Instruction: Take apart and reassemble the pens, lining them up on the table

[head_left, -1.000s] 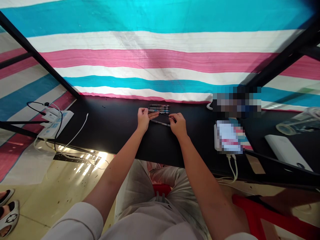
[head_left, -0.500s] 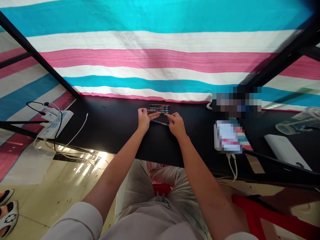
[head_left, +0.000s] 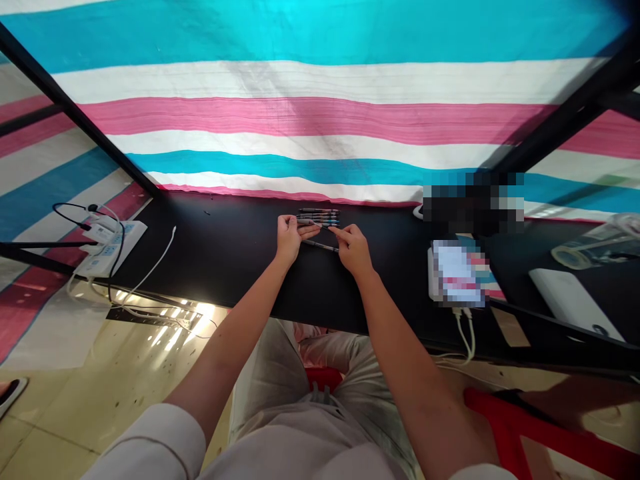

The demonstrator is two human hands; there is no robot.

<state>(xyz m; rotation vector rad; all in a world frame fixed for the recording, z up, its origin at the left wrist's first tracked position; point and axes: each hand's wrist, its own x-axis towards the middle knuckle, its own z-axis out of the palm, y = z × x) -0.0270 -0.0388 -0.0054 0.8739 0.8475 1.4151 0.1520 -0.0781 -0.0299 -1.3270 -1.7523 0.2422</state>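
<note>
My left hand [head_left: 289,241] is closed around a greyish pen [head_left: 306,222], its fingers pointing right. My right hand [head_left: 354,248] is pinched near the pen's right end, fingertips almost meeting the left hand's; whatever small part they hold is too small to make out. Just behind the hands, several dark pens [head_left: 320,215] lie side by side on the black table [head_left: 240,267]. Another dark pen [head_left: 321,246] lies on the near side, between the two hands, its ends partly covered by them.
A white power strip [head_left: 113,250] with plugs and cables sits at the left end. On the right are a blurred phone [head_left: 457,273] with white cables, a white box [head_left: 575,303] and a clear plastic container [head_left: 595,247]. A striped sheet [head_left: 320,120] hangs behind.
My hands stay almost in place, with only a slight shift of the fingers and the pen. At the lower left, another person's sandalled feet have moved mostly out of view.
</note>
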